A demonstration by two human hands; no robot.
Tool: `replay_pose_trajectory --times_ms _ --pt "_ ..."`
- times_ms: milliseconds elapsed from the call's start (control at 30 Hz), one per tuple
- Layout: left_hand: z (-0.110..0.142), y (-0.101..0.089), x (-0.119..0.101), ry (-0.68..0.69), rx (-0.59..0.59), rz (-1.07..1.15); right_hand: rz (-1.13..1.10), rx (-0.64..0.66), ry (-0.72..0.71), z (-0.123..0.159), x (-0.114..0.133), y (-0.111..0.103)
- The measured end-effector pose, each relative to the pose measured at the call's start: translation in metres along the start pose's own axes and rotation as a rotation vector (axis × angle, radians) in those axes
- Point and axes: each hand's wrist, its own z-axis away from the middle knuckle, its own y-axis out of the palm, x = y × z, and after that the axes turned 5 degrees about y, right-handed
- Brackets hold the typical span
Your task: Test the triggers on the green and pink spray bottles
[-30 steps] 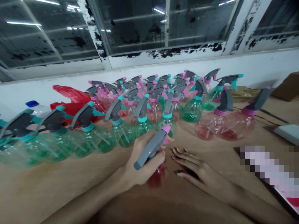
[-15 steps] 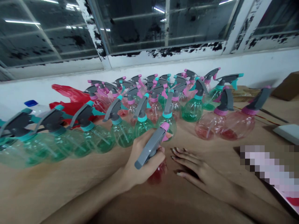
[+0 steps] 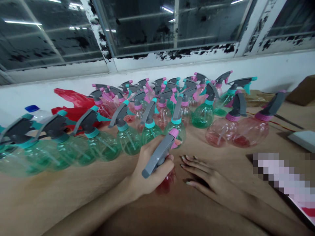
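Note:
My left hand (image 3: 147,173) is wrapped round the neck of a pink spray bottle (image 3: 166,183), below its grey head with a pink nozzle. The nozzle points away and to the right; the fingers cover most of the bottle's neck and upper body. To the right of this bottle, my right hand (image 3: 204,175) rests on the wooden table (image 3: 98,193), palm down with fingers stretched out, holding nothing. Just beyond the left hand stand green spray bottles (image 3: 151,129) with turquoise collars. Two pink spray bottles (image 3: 251,131) stand together beyond the right hand.
Several more pink and green spray bottles (image 3: 162,111) crowd toward the wall. A red plastic bag (image 3: 73,98) and a blue-capped bottle (image 3: 36,113) lie at the back left. Cardboard boxes (image 3: 304,91), a white object (image 3: 304,141) and a blurred-out flat item (image 3: 285,183) occupy the right side.
The held spray bottle's head shifted very slightly upward between the first and second frames. Since then both hands look still, and the other bottles stay in place.

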Motion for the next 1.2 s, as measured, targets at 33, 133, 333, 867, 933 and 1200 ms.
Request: replay_pose_trajectory --times_ms 33,133,333,867,933,1200 --pt "0.0003 -0.0001 0.0001 -0.005 0.002 -0.002 -0.005 -0.006 -0.004 0.0 -0.0003 0.0002" --pt "0.0015 -0.0006 0.0007 -0.025 0.006 0.005 -0.009 -0.013 -0.008 -0.0001 -0.0009 0.0006" --pt "0.0024 -0.0011 -0.0002 -0.044 0.035 0.09 0.012 0.019 0.01 -0.0004 0.0002 -0.0001" --pt "-0.0032 -0.004 -0.0031 0.019 0.036 0.043 0.02 0.007 0.009 -0.0003 0.0001 0.0" --pt "-0.0024 -0.0038 -0.0026 0.012 0.045 0.057 0.015 0.003 0.004 -0.0008 0.0004 -0.0006" --pt "0.0012 -0.0018 -0.0002 0.014 0.021 0.039 0.063 0.029 0.001 -0.001 0.0013 -0.0017"
